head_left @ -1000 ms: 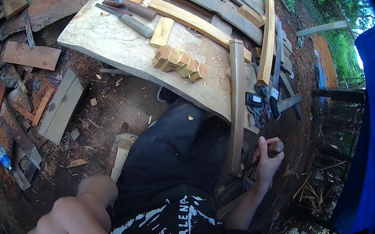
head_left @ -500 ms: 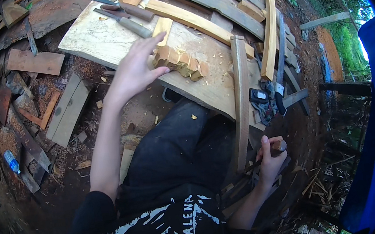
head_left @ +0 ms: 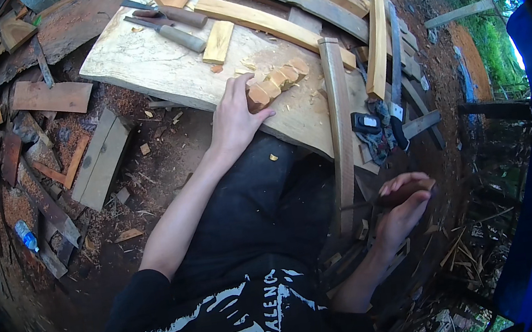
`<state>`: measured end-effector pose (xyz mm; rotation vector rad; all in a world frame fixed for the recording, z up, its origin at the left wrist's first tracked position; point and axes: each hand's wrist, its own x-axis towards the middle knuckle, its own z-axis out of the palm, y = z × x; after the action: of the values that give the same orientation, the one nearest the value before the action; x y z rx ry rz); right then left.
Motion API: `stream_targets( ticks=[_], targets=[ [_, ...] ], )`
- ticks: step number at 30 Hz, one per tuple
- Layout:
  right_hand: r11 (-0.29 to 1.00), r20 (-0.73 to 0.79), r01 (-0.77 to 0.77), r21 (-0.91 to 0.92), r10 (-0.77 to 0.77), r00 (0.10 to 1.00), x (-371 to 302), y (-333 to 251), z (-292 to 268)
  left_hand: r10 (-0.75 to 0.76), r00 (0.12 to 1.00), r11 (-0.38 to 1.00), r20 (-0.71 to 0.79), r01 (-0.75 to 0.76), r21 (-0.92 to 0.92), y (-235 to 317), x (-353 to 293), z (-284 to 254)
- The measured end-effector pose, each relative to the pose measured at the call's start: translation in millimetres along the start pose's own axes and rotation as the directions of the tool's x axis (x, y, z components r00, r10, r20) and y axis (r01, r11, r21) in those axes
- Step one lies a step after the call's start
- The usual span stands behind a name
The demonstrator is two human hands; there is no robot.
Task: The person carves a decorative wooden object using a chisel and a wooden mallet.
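A carved wooden block [head_left: 278, 82] with faceted, notched sides lies aslant on the pale wooden slab [head_left: 152, 63]. My left hand [head_left: 235, 121] grips its near left end between thumb and fingers. To the right of my lap, above the ground, my right hand [head_left: 395, 217] is wrapped around the brown wooden handle of a chisel [head_left: 410, 192]. Its thin dark blade points left, blurred by motion. Wood chips lie around the block. A small flat yellow piece of wood [head_left: 219, 42] rests beyond my left hand.
More wooden-handled chisels [head_left: 180, 37] lie at the slab's far left. An upright-looking brown beam [head_left: 337, 103] crosses its right end, beside a black device [head_left: 366, 122] on a cloth and a saw [head_left: 398, 121]. Offcuts and a plastic bottle [head_left: 26, 236] litter the ground.
My left hand has moved right and closed on the end of the block, which now lies turned, its far end raised toward the right. My right hand has shifted right, swinging the chisel's handle.
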<state>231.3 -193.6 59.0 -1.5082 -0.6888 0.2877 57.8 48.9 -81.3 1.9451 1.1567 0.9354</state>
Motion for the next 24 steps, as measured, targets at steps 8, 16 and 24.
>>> stream_targets(
  ticks=[8,16,24],
  targets=[
    [0.999,0.171,-0.029,-0.033,0.035,0.985,29.8,-27.7,59.4,-0.131,0.985,0.979,0.108,0.146,-0.143,8.1,-11.9,5.9],
    [0.983,0.277,0.177,-0.052,-0.156,0.948,71.1,-41.4,117.0,-0.093,0.986,0.973,0.135,0.119,-0.197,10.2,-7.7,5.4],
    [0.946,0.337,0.310,-0.090,-0.264,0.904,85.1,-57.3,153.7,0.031,0.958,0.988,0.286,0.014,-0.156,6.4,10.5,-11.3]
  ],
)
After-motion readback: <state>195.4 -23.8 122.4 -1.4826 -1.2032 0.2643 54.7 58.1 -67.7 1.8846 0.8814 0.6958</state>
